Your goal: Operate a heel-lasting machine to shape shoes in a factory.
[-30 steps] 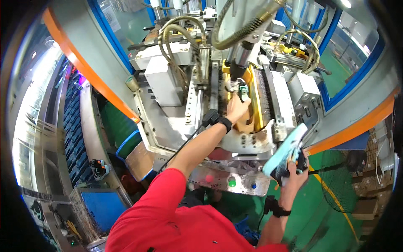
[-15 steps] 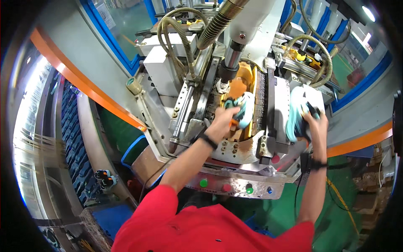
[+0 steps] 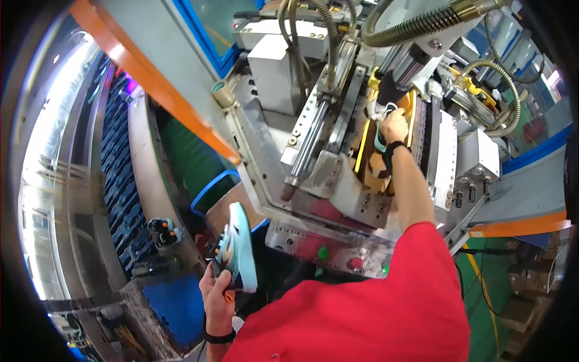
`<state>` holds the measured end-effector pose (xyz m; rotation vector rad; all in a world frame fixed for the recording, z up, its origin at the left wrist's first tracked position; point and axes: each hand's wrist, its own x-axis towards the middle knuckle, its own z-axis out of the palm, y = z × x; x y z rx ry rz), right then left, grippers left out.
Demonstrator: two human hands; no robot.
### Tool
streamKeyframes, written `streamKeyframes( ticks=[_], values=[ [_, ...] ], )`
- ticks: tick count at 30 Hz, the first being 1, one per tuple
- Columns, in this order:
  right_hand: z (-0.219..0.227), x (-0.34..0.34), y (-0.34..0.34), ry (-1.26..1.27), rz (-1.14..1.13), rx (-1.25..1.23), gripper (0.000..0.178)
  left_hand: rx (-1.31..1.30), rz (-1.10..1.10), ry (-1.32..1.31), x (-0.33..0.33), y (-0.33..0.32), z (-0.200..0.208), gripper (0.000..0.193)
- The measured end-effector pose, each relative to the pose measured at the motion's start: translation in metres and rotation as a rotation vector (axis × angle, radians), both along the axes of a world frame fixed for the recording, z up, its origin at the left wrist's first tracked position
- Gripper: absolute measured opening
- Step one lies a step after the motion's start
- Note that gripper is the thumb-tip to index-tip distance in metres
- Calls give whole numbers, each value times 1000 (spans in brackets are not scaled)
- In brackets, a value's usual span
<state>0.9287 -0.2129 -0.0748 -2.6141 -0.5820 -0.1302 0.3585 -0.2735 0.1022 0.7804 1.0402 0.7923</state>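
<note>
Low at the left, my left hand [image 3: 218,297] is closed around a shoe [image 3: 242,256] with a pale turquoise sole and a dark upper with orange touches. The shoe stands tilted, toe end up, beside the machine's front. My right arm reaches forward into the press [image 3: 377,208]. There my right hand [image 3: 395,128] is closed on a second shoe [image 3: 379,143], of which only a pale turquoise part shows between yellow side pads. A dark-tipped metal ram [image 3: 395,87] hangs just above this hand.
Another shoe [image 3: 164,234] sits on the ledge by a conveyor [image 3: 120,181] on the left. Ribbed hoses [image 3: 422,29] arch over the press. An orange-edged guard [image 3: 157,84] stands at the left, and round push buttons [image 3: 324,253] line the front panel.
My left hand has drawn back from the press to the lower left with a shoe. My right hand has moved from the right side into the press with the other. The view has swung left.
</note>
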Motion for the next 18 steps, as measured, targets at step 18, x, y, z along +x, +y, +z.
streamKeyframes(
  ticks=[18],
  values=[
    [-103,-336,-158,124,915,222,24,-132,225,106,20,-76,-21,15]
  ],
)
